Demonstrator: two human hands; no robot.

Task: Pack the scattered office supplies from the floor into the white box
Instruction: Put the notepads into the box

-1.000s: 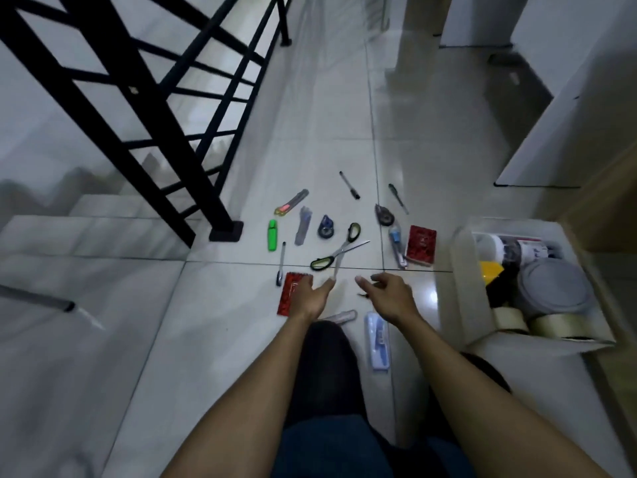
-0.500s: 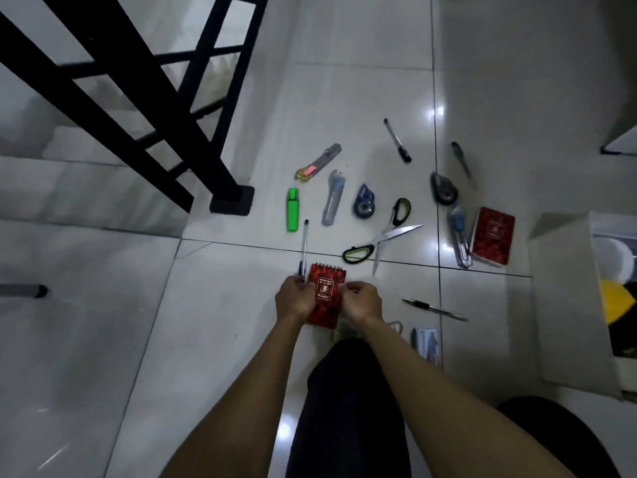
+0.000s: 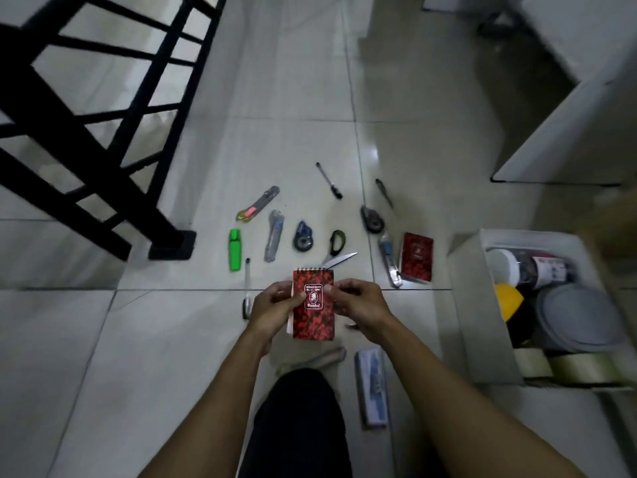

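Pinching a red notepad (image 3: pixel 313 305) by its side edges, spiral end pointing away, the left hand (image 3: pixel 274 307) and right hand (image 3: pixel 358 305) hold it above the floor, with the white box (image 3: pixel 482 305) off to the right, nearer the right hand.

The pale tiled floor (image 3: pixel 155 339) carries a scatter of supplies: a green highlighter (image 3: pixel 235 249) at the left, two box cutters (image 3: pixel 258 204), a tape dispenser (image 3: pixel 303 235), scissors (image 3: pixel 336 248) and pens (image 3: pixel 329 180) farther off. To the right lie a red notebook (image 3: pixel 416 257) and the white box (image 3: pixel 475 305). A flat packaged item (image 3: pixel 372 388) lies nearest.
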